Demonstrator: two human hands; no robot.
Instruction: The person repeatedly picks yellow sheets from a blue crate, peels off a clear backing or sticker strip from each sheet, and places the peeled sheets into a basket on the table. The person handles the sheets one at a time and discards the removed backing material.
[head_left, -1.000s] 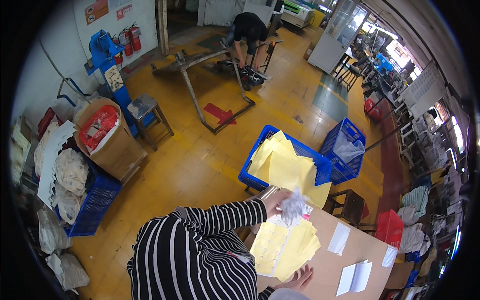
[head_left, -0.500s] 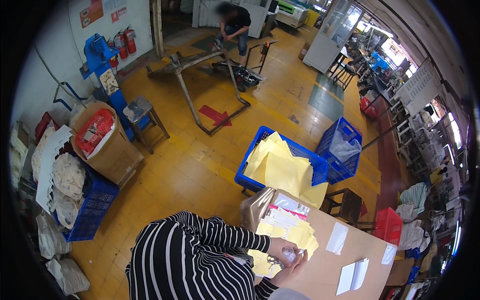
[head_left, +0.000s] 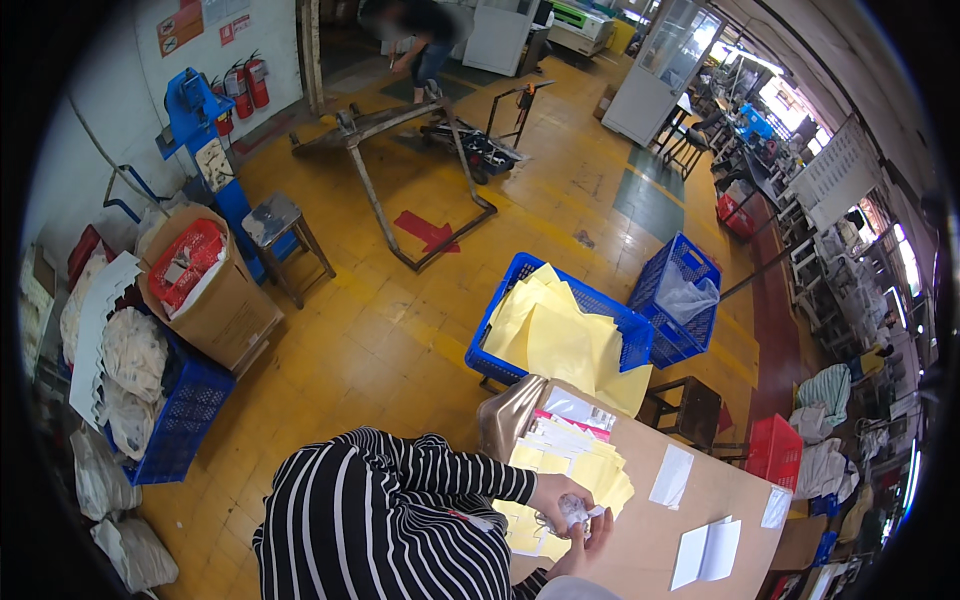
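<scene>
Over the near edge of a brown-topped table (head_left: pixel 636 530), my two hands come together. My left hand (head_left: pixel 548 493), at the end of a striped sleeve, is closed round a small crumpled piece of clear plastic (head_left: pixel 573 507). Its exact kind is too small to tell. Just below it, my right hand (head_left: pixel 592 548) reaches to the same plastic with thumb and fingers; the fingertips partly hide the contact. Pale yellow paper pieces (head_left: pixel 600 468) lie overlapped beneath and beside my hands.
A folded white paper (head_left: pixel 705 553) and a white sheet (head_left: pixel 671 476) lie rightward on the table. Beyond stand a blue crate (head_left: pixel 500 350) of yellow sheets, another blue crate (head_left: pixel 672 338) and a dark stool (head_left: pixel 687 405). Farther off, a person (head_left: pixel 425 40) bends near a metal frame (head_left: pixel 365 185).
My right hand's fingers have spread somewhat from the plastic, which shows more now. The far person has shifted left and bent lower.
</scene>
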